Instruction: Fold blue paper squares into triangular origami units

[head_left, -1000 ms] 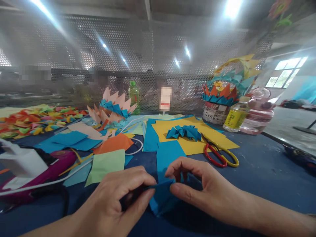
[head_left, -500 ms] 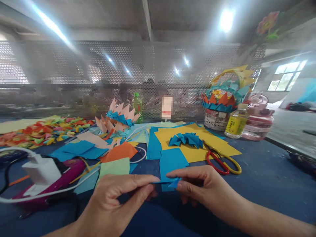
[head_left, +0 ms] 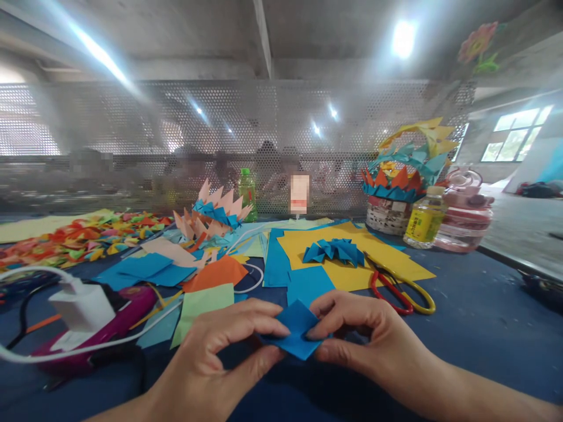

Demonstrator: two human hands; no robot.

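Observation:
Both hands pinch one small folded blue paper piece just above the dark blue table. My left hand grips its left corner between thumb and forefinger. My right hand grips its right side the same way, fingers curled. Just behind the piece lies a flat blue paper square. Farther back, a heap of folded blue paper units rests on a yellow sheet.
Red and yellow scissors lie right of the yellow sheet. A white charger with cable sits on a magenta tool at left. Loose coloured sheets, folded paper heaps, a paper-decorated basket, bottles and a perforated metal screen stand behind.
The blue piece was held edge-on and flat half a second ago; now it is tilted up so its face shows. Both hands stayed close together on it.

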